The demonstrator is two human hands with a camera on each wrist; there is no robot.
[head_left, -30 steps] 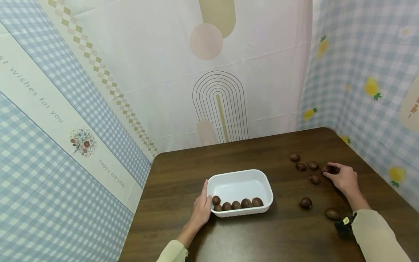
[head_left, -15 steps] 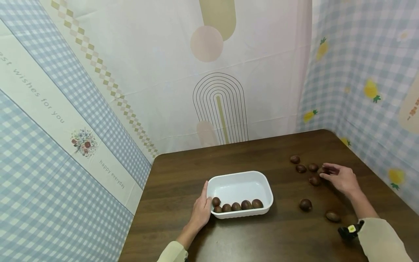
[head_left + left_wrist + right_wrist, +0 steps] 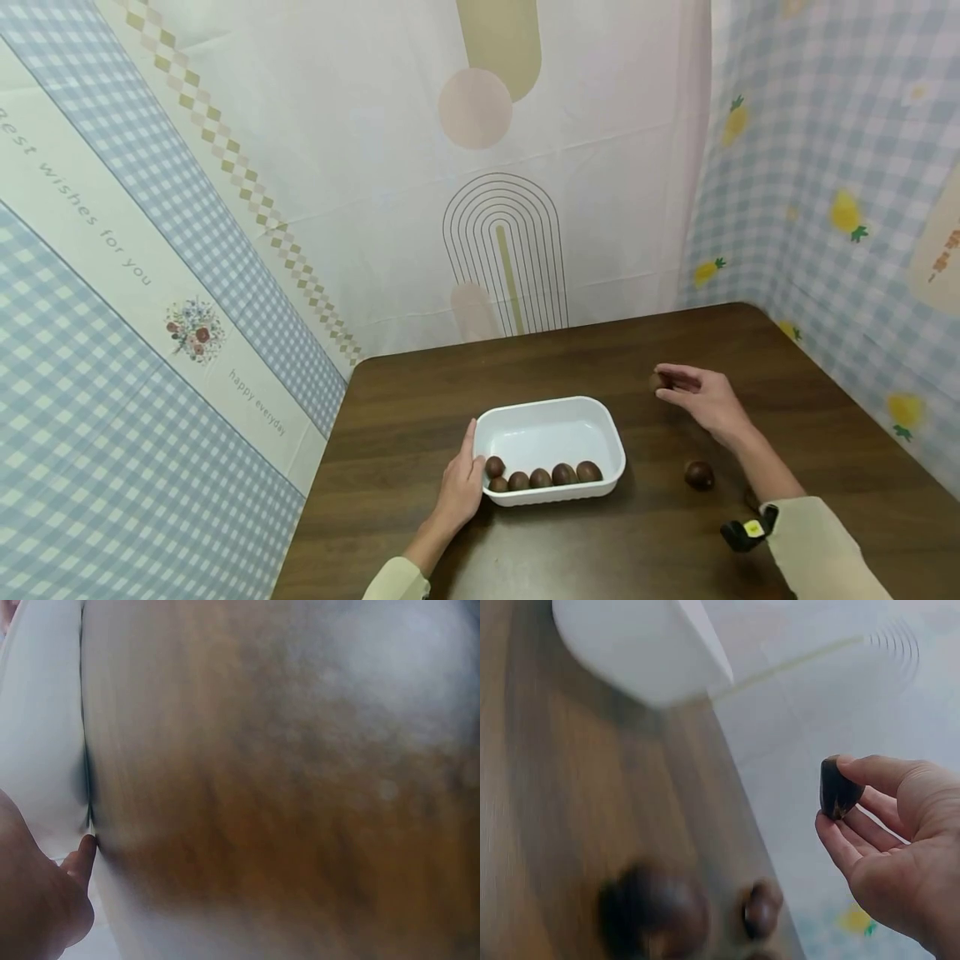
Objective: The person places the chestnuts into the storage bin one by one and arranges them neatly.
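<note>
Fingers of the right hand [image 3: 708, 404] pinched a brown fruit [image 3: 658, 382] past the far right corner of the white dish [image 3: 551, 497]; the left hand [image 3: 459, 485] gripped its left edge.

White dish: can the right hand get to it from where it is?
Probably yes. The right hand, pinching a small brown thing, is off to the right of the open-topped white dish, and nothing seems to stand between them. The left hand is at the dish's opposite end, so it shouldn't block.
</note>
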